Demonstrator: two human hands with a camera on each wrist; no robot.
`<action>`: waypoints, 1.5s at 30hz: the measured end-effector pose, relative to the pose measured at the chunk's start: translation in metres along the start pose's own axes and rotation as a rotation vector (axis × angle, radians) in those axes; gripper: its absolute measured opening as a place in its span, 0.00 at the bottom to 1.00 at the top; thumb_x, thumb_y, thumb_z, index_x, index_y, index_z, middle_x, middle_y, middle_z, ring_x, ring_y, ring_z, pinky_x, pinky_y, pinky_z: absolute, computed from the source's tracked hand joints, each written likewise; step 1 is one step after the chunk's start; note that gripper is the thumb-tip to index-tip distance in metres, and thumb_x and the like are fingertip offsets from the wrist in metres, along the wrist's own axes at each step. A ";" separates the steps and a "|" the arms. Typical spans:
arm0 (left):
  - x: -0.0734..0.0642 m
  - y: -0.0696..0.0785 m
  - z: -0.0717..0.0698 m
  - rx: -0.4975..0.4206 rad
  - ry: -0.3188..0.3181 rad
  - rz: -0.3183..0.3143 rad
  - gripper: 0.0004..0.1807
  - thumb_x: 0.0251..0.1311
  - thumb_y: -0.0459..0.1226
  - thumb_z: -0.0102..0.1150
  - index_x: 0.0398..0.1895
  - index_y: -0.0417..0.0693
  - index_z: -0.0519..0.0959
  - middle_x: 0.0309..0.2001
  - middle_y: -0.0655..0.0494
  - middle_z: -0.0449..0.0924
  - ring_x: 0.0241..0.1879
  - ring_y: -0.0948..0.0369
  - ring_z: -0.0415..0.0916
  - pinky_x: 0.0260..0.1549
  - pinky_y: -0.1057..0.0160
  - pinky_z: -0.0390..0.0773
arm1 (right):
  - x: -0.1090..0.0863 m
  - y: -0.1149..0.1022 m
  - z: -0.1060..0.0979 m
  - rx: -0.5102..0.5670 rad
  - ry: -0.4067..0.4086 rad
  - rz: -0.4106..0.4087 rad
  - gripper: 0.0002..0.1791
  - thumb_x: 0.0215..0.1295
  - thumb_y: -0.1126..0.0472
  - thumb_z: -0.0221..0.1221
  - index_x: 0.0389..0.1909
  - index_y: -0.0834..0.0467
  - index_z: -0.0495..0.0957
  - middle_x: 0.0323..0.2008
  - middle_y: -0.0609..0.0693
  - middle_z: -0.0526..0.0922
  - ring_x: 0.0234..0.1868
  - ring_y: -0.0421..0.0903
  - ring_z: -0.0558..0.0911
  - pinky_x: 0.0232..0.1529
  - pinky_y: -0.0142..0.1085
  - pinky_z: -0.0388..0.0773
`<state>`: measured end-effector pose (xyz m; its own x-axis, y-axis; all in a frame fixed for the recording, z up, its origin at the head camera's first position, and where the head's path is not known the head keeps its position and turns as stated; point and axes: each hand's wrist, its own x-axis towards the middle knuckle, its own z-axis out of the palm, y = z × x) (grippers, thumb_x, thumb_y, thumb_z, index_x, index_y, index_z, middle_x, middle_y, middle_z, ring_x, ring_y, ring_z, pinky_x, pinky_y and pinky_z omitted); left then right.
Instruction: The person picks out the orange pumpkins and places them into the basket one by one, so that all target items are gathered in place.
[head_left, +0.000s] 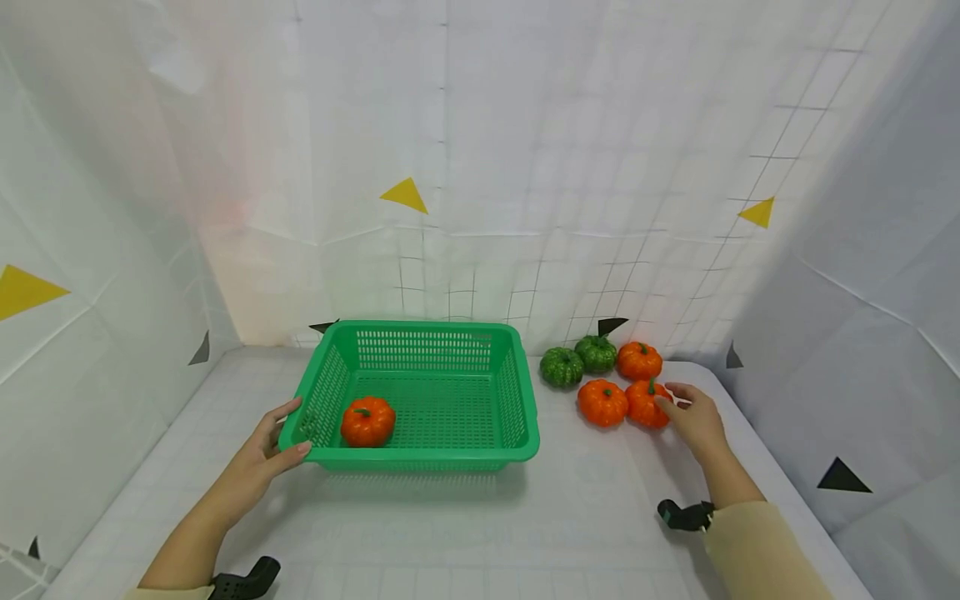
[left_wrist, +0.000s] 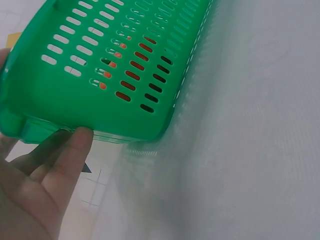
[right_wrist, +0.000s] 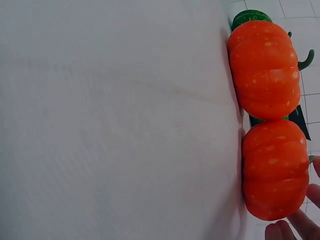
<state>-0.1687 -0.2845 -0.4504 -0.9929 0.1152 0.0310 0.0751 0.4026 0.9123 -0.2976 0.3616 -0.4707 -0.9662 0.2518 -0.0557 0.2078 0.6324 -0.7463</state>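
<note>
A green plastic basket (head_left: pixel 420 454) with slotted walls stands on the table, and one orange pumpkin (head_left: pixel 367 422) lies inside near its left end. At the basket's near left corner, my left hand (head_left: pixel 251 467) holds the rim, thumb along the front and fingers on the left side. Over on the right, my right hand (head_left: pixel 697 421) reaches to the nearest-right orange pumpkin (right_wrist: pixel 275 175). Its fingertips lie about the top and right side of that pumpkin, close to the green stem, with the fingers loosely bent and not wrapped round it.
Beside that pumpkin sits another orange pumpkin (head_left: pixel 602 403), and a third orange pumpkin (head_left: pixel 639 361) lies behind. Two dark green pumpkins (head_left: pixel 562 367) sit between these and the basket. White sheeting (head_left: pixel 480 167) with yellow and black triangles encloses the table (head_left: pixel 450 533) at the back and sides.
</note>
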 end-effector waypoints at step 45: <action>0.000 -0.001 0.000 -0.008 0.002 -0.002 0.42 0.73 0.42 0.55 0.81 0.53 0.43 0.73 0.30 0.52 0.68 0.37 0.59 0.54 0.58 0.75 | -0.010 0.002 -0.013 0.101 -0.070 -0.047 0.46 0.69 0.38 0.58 0.77 0.62 0.56 0.72 0.70 0.58 0.69 0.69 0.64 0.63 0.58 0.69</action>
<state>-0.1687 -0.2848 -0.4516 -0.9932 0.1128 0.0295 0.0721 0.3955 0.9156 -0.2861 0.3697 -0.4628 -0.9835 0.1697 -0.0623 0.1488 0.5646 -0.8118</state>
